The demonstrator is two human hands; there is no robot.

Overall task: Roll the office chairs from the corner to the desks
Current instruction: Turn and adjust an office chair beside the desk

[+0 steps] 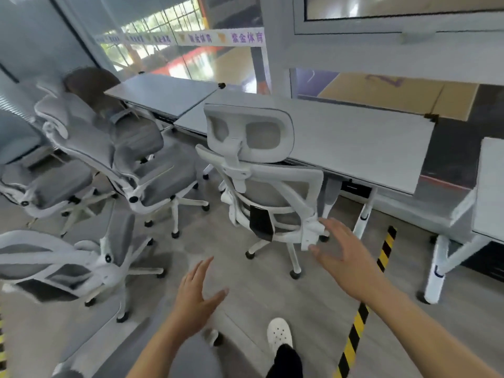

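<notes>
With the mesh office chair [268, 186] at frame centre against the desk [354, 137], my right hand [346, 257], fingers spread, nears its armrest while my empty left hand [196, 290] hovers spread; I should push squarely.

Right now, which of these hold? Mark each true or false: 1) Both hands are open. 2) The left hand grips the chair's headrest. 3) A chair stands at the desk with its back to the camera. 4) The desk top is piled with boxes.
1) True: the left hand and the right hand are spread.
2) False: it holds nothing, low over the floor.
3) True: the chair faces the desk.
4) False: it is bare.
</notes>
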